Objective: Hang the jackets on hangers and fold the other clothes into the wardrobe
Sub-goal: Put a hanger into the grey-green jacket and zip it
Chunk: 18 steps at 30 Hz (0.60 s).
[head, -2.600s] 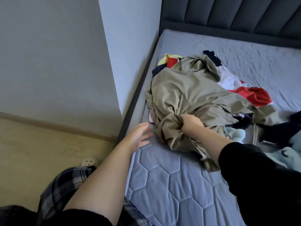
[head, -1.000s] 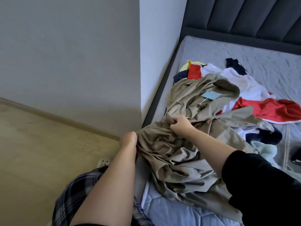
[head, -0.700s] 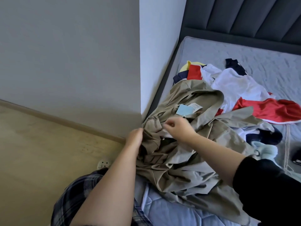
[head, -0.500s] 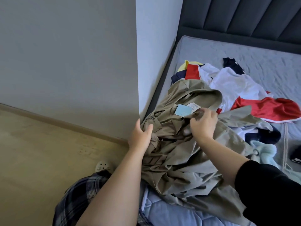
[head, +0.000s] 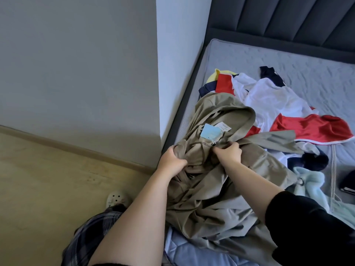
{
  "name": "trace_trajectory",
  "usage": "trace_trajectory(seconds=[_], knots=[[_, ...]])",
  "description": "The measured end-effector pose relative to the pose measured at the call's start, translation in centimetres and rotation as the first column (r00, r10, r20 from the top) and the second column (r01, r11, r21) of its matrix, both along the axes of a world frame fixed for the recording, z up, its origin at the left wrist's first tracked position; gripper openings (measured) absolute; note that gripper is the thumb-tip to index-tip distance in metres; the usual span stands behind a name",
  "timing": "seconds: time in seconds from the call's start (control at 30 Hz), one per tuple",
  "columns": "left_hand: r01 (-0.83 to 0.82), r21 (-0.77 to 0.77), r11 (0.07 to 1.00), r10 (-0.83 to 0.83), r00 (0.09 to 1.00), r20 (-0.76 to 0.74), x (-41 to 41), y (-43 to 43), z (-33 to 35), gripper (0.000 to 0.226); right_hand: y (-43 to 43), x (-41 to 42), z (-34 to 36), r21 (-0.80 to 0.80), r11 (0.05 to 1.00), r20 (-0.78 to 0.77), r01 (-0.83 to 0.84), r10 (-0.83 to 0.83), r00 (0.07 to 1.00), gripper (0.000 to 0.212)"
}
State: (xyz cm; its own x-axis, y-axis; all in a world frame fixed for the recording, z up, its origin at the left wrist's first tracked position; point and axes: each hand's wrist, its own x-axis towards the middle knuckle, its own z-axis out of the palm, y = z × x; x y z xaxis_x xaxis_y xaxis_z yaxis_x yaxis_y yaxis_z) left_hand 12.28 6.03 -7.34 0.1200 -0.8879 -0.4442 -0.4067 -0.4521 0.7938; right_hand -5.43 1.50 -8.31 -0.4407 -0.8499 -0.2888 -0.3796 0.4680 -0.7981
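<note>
The left hand (head: pixel 172 160) and right hand (head: pixel 228 152) both clutch the tan jacket (head: pixel 221 198) below its collar, by the bed's (head: pixel 269 58) left edge; its length runs toward the person.

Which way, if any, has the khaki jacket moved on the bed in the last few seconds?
Yes. The khaki jacket has slid toward the near left edge of the mattress, by the wall corner, uncovering more of the white shirt.

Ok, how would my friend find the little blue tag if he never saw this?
Find the grey mattress, then the khaki jacket on it. The blue tag lies inside the collar, just above the right hand. The label beside it is white; the tag is pale blue.
</note>
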Motion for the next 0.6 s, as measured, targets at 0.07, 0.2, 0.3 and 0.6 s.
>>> trace_trajectory(seconds=[0.07,0.2,0.3,0.6], knots=[[-0.051,0.086,0.995,0.067,0.977,-0.202,0.1,0.0,1.0,0.025,-0.2,-0.1,0.4,0.049,0.997,0.057,0.056,-0.059,0.997,0.083],[-0.017,0.188,0.982,0.129,0.784,-0.607,-0.3,1.4,2.9,0.013,0.3,-1.1,1.3,0.070,0.984,0.097,-0.161,0.154,0.983,0.028],[-0.178,0.250,0.952,0.306,0.616,-0.726,-0.2,1.4,3.8,0.034,0.6,-1.6,2.2,-0.080,0.987,0.037,-0.140,0.144,0.989,0.011],[-0.771,0.049,0.635,0.772,0.632,-0.064,3.1,0.8,-0.3,0.054,0.0,-5.0,4.6,0.203,0.978,-0.230,-0.049,0.097,0.968,0.032]])
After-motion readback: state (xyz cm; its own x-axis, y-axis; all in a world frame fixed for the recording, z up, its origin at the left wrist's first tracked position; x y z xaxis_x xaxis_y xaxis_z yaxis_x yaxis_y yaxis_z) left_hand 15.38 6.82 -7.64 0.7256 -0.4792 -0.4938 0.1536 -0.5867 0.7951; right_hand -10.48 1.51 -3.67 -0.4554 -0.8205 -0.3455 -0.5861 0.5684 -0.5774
